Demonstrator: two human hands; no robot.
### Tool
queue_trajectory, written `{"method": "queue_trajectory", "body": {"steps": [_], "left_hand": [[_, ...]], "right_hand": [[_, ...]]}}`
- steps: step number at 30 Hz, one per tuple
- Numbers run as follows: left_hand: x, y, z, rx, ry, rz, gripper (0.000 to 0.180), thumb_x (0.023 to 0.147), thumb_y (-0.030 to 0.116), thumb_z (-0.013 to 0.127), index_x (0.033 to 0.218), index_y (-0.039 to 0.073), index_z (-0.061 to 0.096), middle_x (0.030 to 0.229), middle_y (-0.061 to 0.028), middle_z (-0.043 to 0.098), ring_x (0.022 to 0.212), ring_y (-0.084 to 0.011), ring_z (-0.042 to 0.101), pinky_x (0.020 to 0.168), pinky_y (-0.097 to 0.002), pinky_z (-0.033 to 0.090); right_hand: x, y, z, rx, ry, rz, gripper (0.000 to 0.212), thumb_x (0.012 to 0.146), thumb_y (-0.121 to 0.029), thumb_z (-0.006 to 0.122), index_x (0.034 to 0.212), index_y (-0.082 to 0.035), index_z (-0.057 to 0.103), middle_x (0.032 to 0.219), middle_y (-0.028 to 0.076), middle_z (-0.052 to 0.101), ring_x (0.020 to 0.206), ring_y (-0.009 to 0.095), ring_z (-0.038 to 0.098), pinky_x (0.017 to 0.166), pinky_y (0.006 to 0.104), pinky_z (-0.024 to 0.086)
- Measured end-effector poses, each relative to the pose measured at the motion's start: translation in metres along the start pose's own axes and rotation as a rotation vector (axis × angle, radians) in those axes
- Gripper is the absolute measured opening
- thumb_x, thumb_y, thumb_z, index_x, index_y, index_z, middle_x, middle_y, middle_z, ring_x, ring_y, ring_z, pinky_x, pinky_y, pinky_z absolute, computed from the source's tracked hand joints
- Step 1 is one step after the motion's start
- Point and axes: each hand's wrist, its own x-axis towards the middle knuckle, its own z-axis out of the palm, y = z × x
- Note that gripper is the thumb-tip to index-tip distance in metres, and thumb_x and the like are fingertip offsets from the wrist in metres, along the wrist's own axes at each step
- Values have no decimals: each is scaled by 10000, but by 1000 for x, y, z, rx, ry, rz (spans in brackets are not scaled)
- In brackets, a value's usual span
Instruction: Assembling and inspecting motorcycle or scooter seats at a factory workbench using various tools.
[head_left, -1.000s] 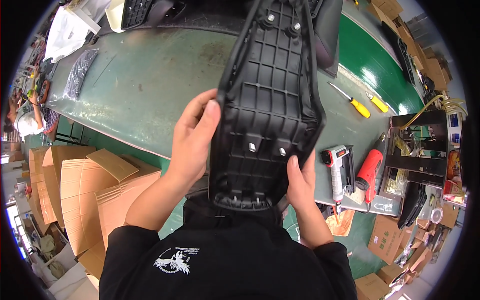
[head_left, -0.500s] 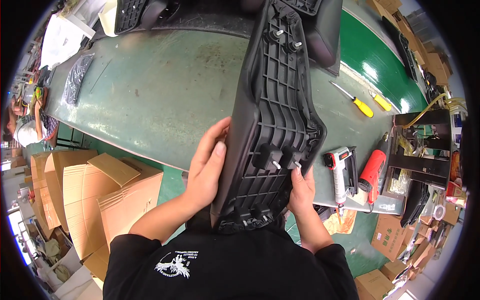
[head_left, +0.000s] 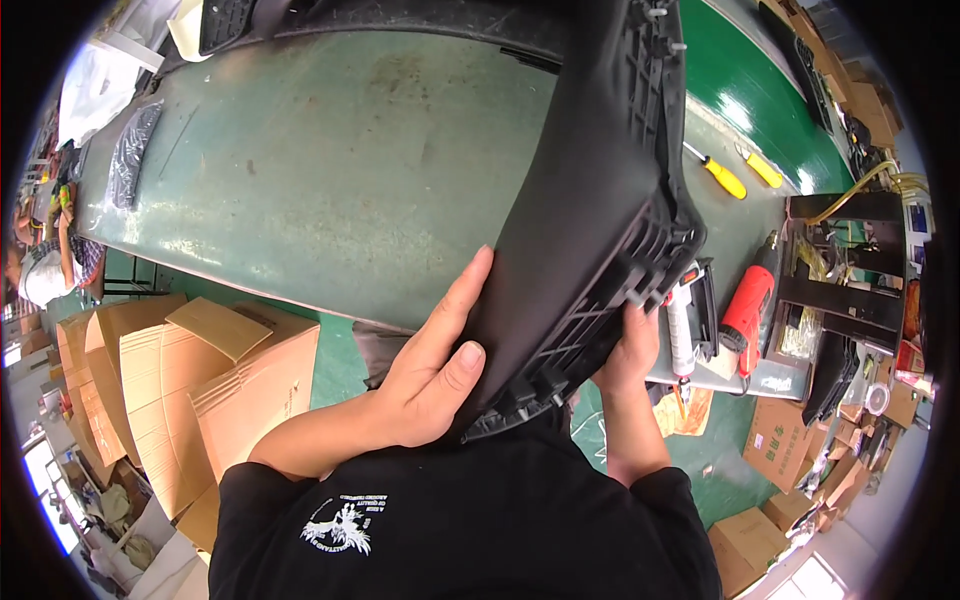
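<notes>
Between hands (head_left: 430,380), black seat (head_left: 575,200) rolled further sideways.

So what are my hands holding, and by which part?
A black motorcycle seat, by its near end: left hand on the smooth padded side, right hand at the edge of the ribbed underside.

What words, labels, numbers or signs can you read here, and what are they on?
I won't copy wording out, but print shows here:
Black shirt: white emblem with lettering, its smallest lines too small to read.
Closed cardboard box, right: large printed characters.
Open carton, left: faint marks, too small to read.
Black padded piece between the left hand and right hand: no print seen.
</notes>
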Motion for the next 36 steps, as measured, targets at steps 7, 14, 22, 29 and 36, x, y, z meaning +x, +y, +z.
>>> {"method": "queue_trajectory", "body": {"steps": [7,14,22,29,36], "left_hand": [[0,-3,-1,3,-127,59,714,1127,300,406,1630,-77,68,1727,-209,101,1599,-294,135,1271,-386,137],[8,-6,-6,26,-234,84,881,1039,300,610,1630,-75,76,1696,-245,189,1568,-320,243,1254,-391,210],[38,-20,25,86,-67,77,1024,862,58,777,1618,-43,94,1587,-232,373,1479,-315,398,1209,-423,308],[48,-28,20,-191,8,-33,1004,703,-98,683,1594,-8,229,1482,-182,492,1361,-280,522,1163,-417,392],[63,-18,-6,-303,10,-109,1031,619,-103,697,1576,-18,324,1433,-155,553,1324,-272,561,1147,-397,421]], "right_hand": [[22,-23,1,61,95,20,464,1112,-283,430,1493,-18,439,1381,160,618,1211,289,651,1059,434,534],[29,-30,-5,150,119,-43,465,1116,-331,433,1443,-9,507,1364,167,640,1207,304,660,1050,448,543],[29,-42,-7,24,263,-135,578,1067,-223,567,1562,-26,343,1488,113,519,1331,260,532,1146,416,415],[18,-54,-21,-101,77,-319,708,971,-58,697,1557,-15,301,1504,97,483,1383,199,459,1184,375,341],[2,-62,-41,-254,26,-270,887,906,-45,745,1606,-21,201,1577,125,394,1442,219,416,1207,388,318]]}}
